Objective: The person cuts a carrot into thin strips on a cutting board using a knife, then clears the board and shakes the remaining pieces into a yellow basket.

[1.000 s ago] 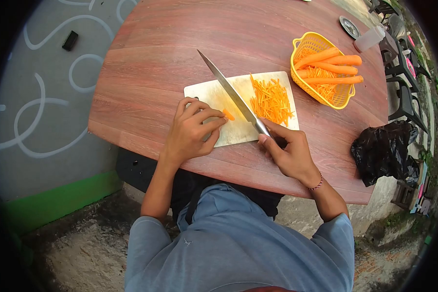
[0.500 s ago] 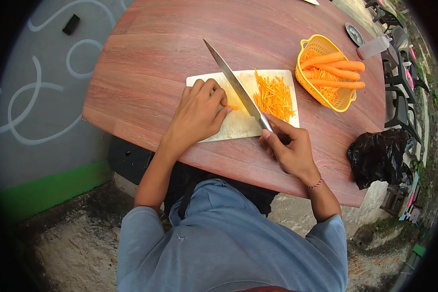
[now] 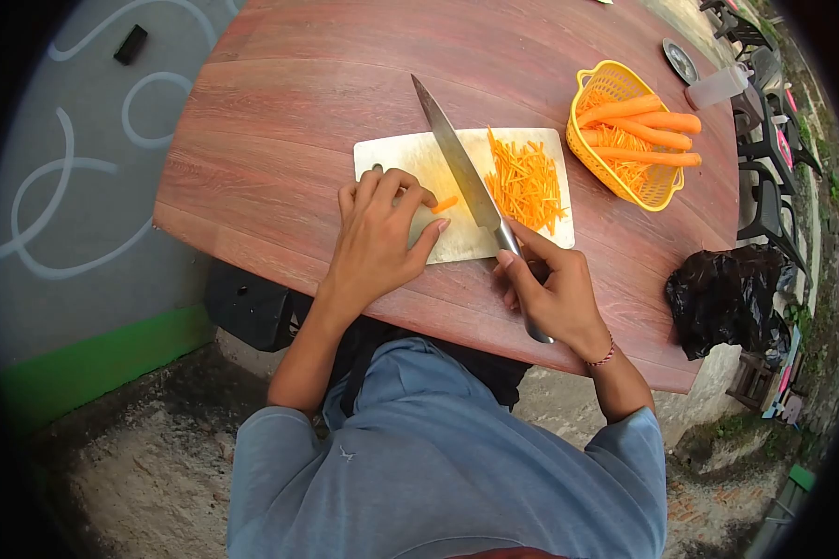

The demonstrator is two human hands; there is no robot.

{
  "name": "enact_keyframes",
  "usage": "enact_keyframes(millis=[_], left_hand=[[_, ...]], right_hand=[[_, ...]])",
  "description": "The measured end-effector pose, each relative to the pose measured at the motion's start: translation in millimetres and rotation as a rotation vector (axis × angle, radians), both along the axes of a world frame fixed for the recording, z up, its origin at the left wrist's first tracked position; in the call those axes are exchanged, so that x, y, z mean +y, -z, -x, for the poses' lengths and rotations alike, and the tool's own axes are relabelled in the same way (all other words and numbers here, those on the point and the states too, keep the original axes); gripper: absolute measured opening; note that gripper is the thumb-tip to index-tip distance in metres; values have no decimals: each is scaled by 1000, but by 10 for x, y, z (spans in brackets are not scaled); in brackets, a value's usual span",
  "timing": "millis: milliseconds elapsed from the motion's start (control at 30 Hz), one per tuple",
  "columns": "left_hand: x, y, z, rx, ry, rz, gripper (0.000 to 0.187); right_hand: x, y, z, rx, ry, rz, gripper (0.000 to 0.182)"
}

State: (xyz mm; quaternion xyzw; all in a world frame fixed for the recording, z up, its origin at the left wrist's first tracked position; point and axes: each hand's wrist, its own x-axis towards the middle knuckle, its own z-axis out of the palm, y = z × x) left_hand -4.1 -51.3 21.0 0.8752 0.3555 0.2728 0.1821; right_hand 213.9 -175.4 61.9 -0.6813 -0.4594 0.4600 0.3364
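My right hand (image 3: 557, 291) is wrapped round the handle of a large kitchen knife (image 3: 459, 158), its blade slanting up and left across the white cutting board (image 3: 419, 152). On the board's left side my left hand (image 3: 379, 228) rests with fingers bent and the thumb spread away from them. A small carrot piece (image 3: 445, 204) lies right at its index fingertip, on the board. To the right of the blade is a heap of thin carrot strips (image 3: 524, 182).
A yellow plastic basket (image 3: 612, 193) holds several peeled carrots (image 3: 657, 136) above more shreds. Behind it on the wooden table (image 3: 289, 112) are a round metal dish (image 3: 680, 61) and a squeeze bottle (image 3: 715, 88). A black plastic bag (image 3: 725, 296) sits at the right edge.
My left thumb has parted from the fingers, and the carrot piece shows more fully. The knife has shifted slightly right, with its handle end now visible below my right hand.
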Motion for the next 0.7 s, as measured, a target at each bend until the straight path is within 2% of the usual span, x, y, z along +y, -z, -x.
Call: enact_keyframes(millis=[267, 700], left_hand=[[-124, 90, 24, -61, 124, 25, 22], [-129, 138, -128, -122, 26, -124, 20]], right_hand=[[95, 74, 145, 56, 6, -55, 46], [98, 46, 127, 18, 21, -62, 46]])
